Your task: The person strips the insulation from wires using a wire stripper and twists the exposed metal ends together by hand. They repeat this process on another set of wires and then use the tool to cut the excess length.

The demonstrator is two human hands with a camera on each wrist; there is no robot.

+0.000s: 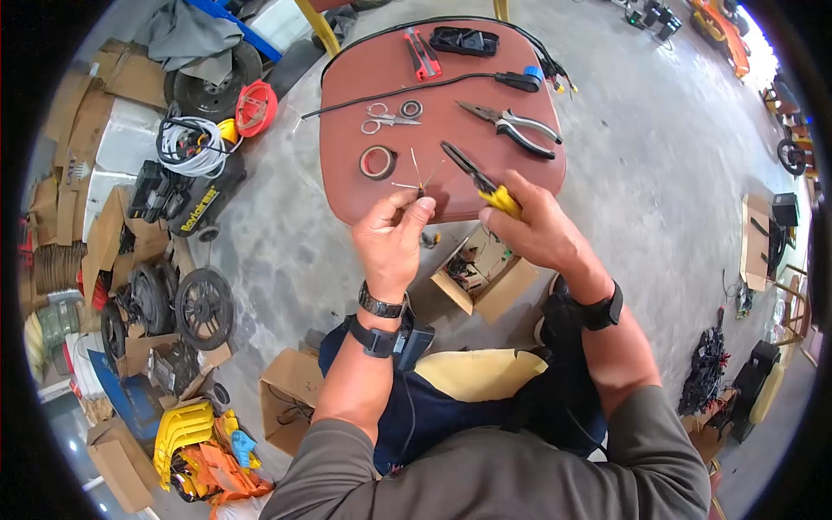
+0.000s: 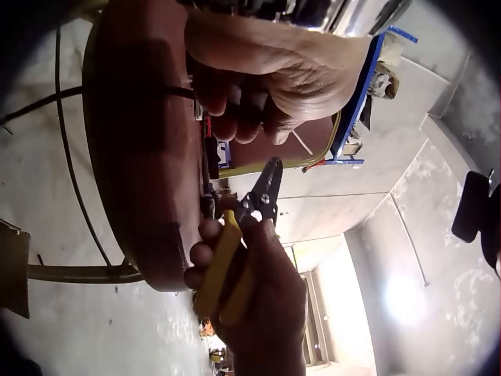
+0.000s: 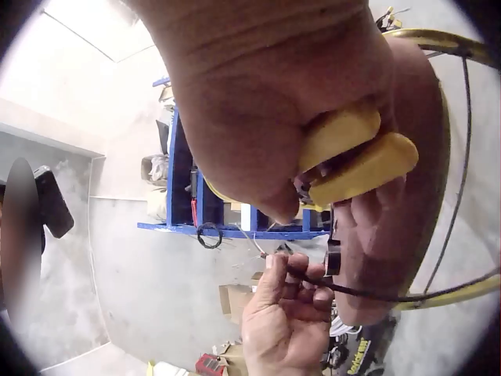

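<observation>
My left hand (image 1: 394, 238) pinches the end of a black cable (image 3: 376, 296), just over the near edge of a red-brown padded chair seat (image 1: 347, 82). From its fingertips several thin wires (image 1: 416, 165) fan out, stripped of the outer sheath. The right hand (image 1: 542, 225) grips wire strippers (image 1: 500, 199) by their yellow handles. Their dark jaws point up and left in the head view, to the right of the wires and apart from them. In the left wrist view, the strippers (image 2: 223, 266) are below the left hand (image 2: 274, 74).
On the seat lie pliers (image 1: 511, 126), scissors (image 1: 390, 121), a tape roll (image 1: 378, 162), a utility knife (image 1: 422, 54), a black case (image 1: 464, 41) and a cable with a plug (image 1: 520, 81). A cardboard box (image 1: 498, 290) with wiring stands below. Wheels (image 1: 204, 308) and clutter line the left.
</observation>
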